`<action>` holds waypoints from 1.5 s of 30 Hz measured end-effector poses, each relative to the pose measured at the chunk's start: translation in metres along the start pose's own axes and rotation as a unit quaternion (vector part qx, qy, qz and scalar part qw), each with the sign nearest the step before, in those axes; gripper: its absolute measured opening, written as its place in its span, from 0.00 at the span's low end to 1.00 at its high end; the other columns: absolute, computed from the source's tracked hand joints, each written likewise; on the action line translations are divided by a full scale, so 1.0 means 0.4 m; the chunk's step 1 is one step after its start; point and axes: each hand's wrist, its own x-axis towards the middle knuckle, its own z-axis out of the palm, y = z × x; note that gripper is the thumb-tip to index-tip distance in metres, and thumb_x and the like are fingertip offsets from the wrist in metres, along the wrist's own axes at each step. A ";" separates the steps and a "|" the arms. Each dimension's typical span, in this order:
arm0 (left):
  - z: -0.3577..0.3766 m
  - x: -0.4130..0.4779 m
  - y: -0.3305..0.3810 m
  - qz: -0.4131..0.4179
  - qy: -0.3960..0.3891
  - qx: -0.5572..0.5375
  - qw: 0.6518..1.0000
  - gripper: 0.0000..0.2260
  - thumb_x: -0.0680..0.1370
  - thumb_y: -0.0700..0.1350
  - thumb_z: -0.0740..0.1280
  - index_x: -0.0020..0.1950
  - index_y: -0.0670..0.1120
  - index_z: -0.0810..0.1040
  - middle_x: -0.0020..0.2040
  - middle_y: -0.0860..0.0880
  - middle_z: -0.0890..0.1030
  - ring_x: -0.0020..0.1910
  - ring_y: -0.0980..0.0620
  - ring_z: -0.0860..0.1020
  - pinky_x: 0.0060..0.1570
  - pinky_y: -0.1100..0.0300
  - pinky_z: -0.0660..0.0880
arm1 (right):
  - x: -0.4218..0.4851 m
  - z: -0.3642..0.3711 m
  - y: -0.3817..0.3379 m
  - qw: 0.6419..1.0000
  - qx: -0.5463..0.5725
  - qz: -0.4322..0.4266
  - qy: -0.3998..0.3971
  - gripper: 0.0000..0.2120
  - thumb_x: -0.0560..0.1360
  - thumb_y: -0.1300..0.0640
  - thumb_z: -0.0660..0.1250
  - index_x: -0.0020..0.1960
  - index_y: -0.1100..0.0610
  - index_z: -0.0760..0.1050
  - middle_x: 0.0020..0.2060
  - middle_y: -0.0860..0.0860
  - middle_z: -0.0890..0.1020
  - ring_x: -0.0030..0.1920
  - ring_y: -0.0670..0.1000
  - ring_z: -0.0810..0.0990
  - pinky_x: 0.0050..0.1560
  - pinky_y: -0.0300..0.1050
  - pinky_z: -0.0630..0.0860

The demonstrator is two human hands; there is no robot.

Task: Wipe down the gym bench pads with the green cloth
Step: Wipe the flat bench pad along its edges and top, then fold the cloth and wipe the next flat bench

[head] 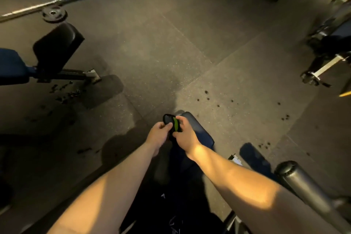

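Observation:
Both my hands meet at the lower centre over a dark blue bench pad (199, 129). My left hand (158, 135) and my right hand (185, 135) pinch a small folded cloth (175, 124) between them. It shows a bright green strip with a dark part beside it. The cloth hangs just above the near end of the pad, apart from it as far as I can tell. A second bench, with a black pad (57, 45) and a blue pad (11, 64), stands at the far left.
A barbell (47, 3) and a weight plate (54, 13) lie on the rubber floor at upper left. A padded roller bar (303, 186) juts in at lower right. More machine frames (328, 43) stand at right. Dark spots dot the floor.

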 end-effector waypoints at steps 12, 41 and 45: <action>-0.030 -0.081 0.159 0.019 0.051 -0.019 0.998 0.11 0.83 0.49 0.65 0.41 0.47 0.76 0.36 0.49 0.80 0.36 0.55 0.77 0.37 0.59 0.72 | -0.027 -0.067 -0.159 1.000 0.029 0.006 0.009 0.23 0.76 0.68 0.62 0.67 0.50 0.70 0.53 0.52 0.81 0.54 0.52 0.81 0.55 0.48 0.80; 0.361 -0.101 0.275 -0.050 0.459 -0.207 0.862 0.10 0.84 0.51 0.60 0.55 0.45 0.76 0.52 0.42 0.80 0.51 0.43 0.79 0.52 0.49 0.77 | 0.185 -0.434 -0.359 0.918 -0.280 -0.151 -0.238 0.12 0.74 0.67 0.64 0.52 0.54 0.79 0.48 0.55 0.82 0.39 0.50 0.80 0.32 0.36 0.74; 0.424 -0.093 0.286 -0.045 0.460 -0.307 0.832 0.08 0.84 0.49 0.59 0.57 0.46 0.72 0.53 0.42 0.79 0.48 0.46 0.77 0.50 0.47 0.77 | 0.210 -0.451 -0.370 0.905 -0.289 -0.156 -0.270 0.11 0.74 0.66 0.64 0.52 0.55 0.79 0.45 0.52 0.82 0.37 0.44 0.78 0.25 0.27 0.67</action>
